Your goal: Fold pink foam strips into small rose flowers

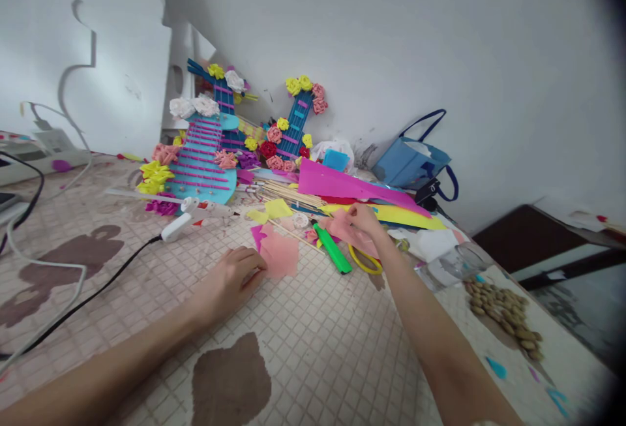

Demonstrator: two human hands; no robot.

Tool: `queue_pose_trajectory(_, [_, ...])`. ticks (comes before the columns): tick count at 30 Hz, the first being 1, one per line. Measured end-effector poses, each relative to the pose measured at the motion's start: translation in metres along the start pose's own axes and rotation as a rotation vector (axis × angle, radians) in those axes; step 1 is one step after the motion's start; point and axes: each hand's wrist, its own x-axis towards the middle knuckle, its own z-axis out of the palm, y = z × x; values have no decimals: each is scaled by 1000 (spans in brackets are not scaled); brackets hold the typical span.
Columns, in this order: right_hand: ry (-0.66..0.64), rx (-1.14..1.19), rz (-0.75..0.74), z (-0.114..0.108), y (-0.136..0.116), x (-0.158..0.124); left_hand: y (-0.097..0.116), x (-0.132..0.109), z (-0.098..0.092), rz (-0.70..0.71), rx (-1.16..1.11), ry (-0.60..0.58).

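Centre of frame: peach paper sheets (283, 256) met at left edge by left hand (235, 277), nearer of 2; fingers curled, grip cannot be told. Right of centre: peach sheet (343, 227) pinched in right hand's (366, 220) fingers.

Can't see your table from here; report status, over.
Left hand at edge of nearer pink paper. Right hand at farther pink paper. Yellow scissors handle close by.

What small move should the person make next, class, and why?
Perhaps lift the peach paper by the right hand toward the peach sheets beside the left hand: the right fingertips seem to be on it, the colours match, and the green tool between would hinder sliding.
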Motion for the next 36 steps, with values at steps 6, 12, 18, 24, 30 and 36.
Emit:
queue_pose_trajectory(6, [177, 200, -16, -22, -18, -5, -1, -1, 1, -4, -21, 8])
queue_pose_trajectory(12, [-56, 495, -157, -15, -71, -71, 3, -3, 3, -68, -160, 108])
queue_pose_trajectory(18, [-458, 565, -335, 30, -122, -127, 14, -1, 6, -210, -325, 41])
queue_pose_trajectory(24, [-424, 447, -387, 18, -118, -117, 13, 0, 8, -255, -329, 14])
queue_pose_trajectory(30, [-35, -89, -297, -14, -60, -87, 8, 4, 2, -360, -415, 28])
queue_pose_trajectory(36, [22, -241, -186, -9, -11, -73, 10, 5, 2, -339, -374, 36])
